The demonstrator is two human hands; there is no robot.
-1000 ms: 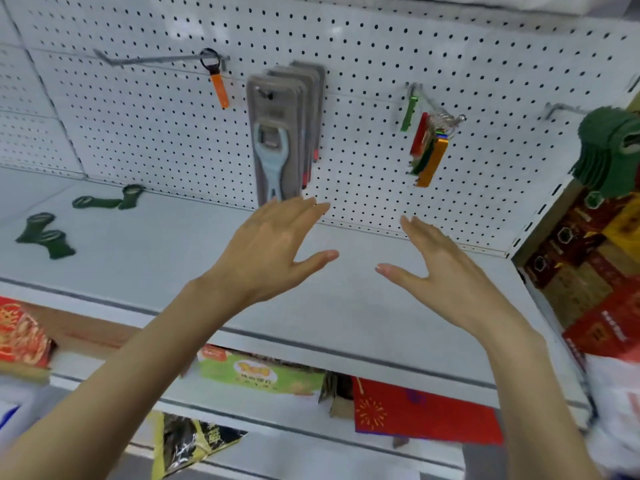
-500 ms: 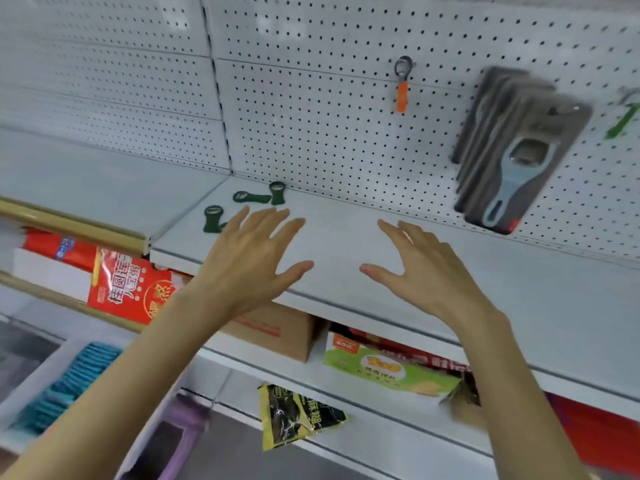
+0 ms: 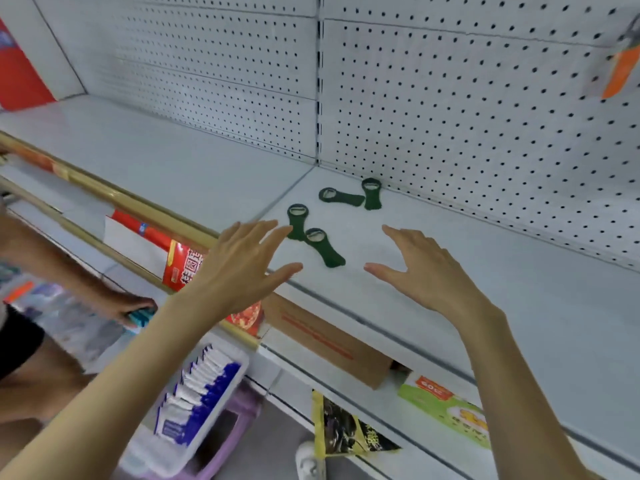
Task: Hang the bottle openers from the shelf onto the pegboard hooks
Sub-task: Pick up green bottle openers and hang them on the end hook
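Left hand (image 3: 239, 268) and right hand (image 3: 426, 275) both empty, fingers spread wide, palms down, hovering over the smooth white shelf (image 3: 519, 289). Four dark green bottle openers (image 3: 325, 249) lie flat between and beyond the fingertips, at 12 o'clock: matte, ring heads, flared handles. Perforated pegboard (image 3: 450, 98) behind. An orange opener (image 3: 620, 71) hangs at 2 o'clock.

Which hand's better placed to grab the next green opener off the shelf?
Left, probably. Left hand has fingertips right beside the nearest green opener; right hand hovers farther off. Both open, empty.
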